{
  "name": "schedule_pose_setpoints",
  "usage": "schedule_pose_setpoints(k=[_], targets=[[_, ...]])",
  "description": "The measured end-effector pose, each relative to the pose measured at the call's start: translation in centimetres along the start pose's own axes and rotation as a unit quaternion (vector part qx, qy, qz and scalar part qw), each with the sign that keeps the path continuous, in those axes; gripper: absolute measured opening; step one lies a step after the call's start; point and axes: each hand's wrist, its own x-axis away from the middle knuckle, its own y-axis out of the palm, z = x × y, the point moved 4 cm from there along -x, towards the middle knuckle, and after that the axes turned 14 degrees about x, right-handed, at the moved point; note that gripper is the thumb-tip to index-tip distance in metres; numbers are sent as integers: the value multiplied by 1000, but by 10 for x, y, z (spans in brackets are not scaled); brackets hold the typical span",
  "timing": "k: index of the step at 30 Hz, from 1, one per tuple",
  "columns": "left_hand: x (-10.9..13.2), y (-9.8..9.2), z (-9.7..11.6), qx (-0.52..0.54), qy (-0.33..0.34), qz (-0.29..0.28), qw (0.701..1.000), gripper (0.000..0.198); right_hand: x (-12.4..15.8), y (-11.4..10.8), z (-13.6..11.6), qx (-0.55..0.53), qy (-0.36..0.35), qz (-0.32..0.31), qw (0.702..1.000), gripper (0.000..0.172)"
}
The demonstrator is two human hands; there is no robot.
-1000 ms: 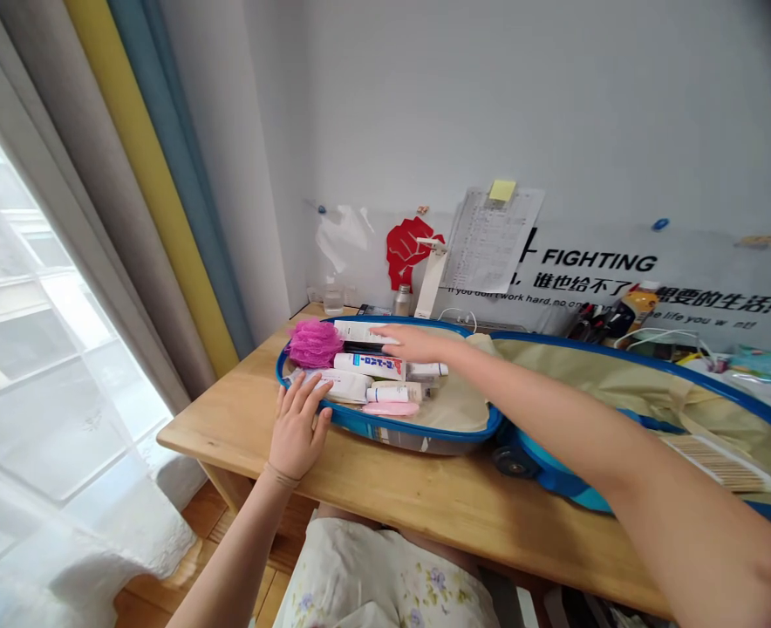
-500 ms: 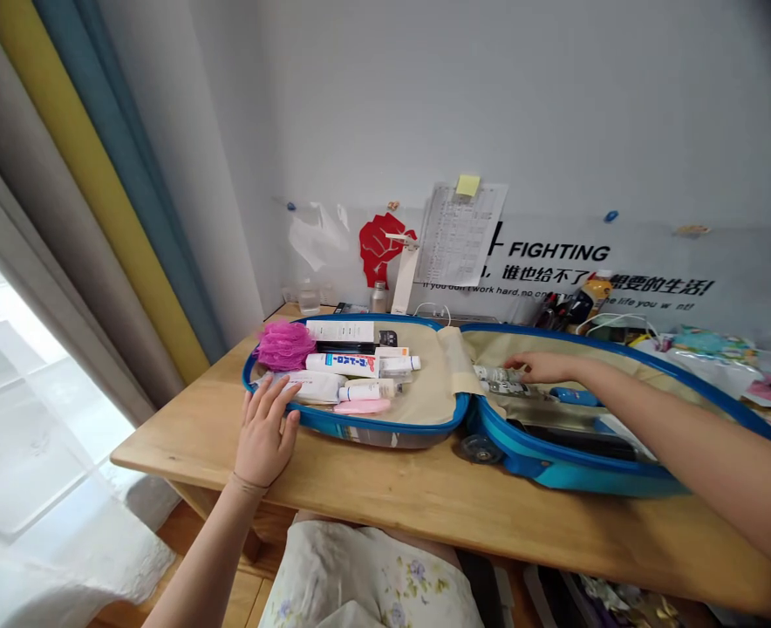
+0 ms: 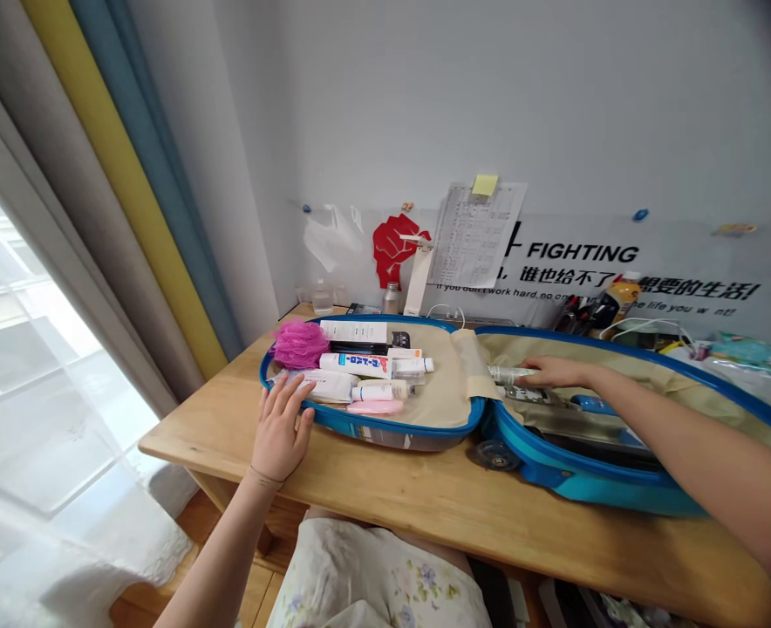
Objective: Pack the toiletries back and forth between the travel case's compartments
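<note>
A blue suitcase lies open on the wooden table. Its left half holds a pink bath puff, a toothpaste box, a white tube, a small bottle and a pink case. My left hand rests open on the near left rim, fingertips by the white tube. Inside the right half, my right hand has its fingers closed on the end of a small clear bottle. Another clear bottle lies just below it, and a blue item lies to the right.
A white lamp and a small metallic bottle stand behind the suitcase. Pens and an orange-labelled bottle are at the back right. A suitcase wheel sits on the table near the hinge.
The view has turned slightly left. My right hand has taken hold of the small clear bottle, which now sits apart from the other one. My left hand stays on the rim.
</note>
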Motion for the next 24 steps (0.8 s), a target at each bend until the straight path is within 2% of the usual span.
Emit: schedule_pose_setpoints(k=[4, 7, 9, 11, 14, 17, 20, 24], targets=[[0, 1, 0, -3, 4, 3, 1000, 38, 24, -31, 12, -29, 52, 94, 994, 40], [0, 1, 0, 0, 2, -1, 1000, 39, 37, -61, -7, -47, 37, 173, 983, 54], [0, 2, 0, 2, -2, -3, 1000, 39, 40, -75, -43, -49, -9, 204, 978, 55], [0, 1, 0, 3, -7, -2, 1000, 39, 37, -81, -93, -36, -70, 219, 973, 51], [-1, 0, 1, 4, -7, 1, 1000, 39, 25, -77, -173, 0, -155, 211, 965, 45], [-1, 0, 3, 3, -5, 0, 1000, 39, 11, -67, -232, 41, -199, 192, 960, 46], [-1, 1, 3, 2, -12, -2, 1000, 39, -1, -60, -263, 82, -223, 183, 954, 46], [-1, 1, 1, 5, -16, -6, 1000, 39, -10, -51, -281, 128, -233, 188, 946, 44]])
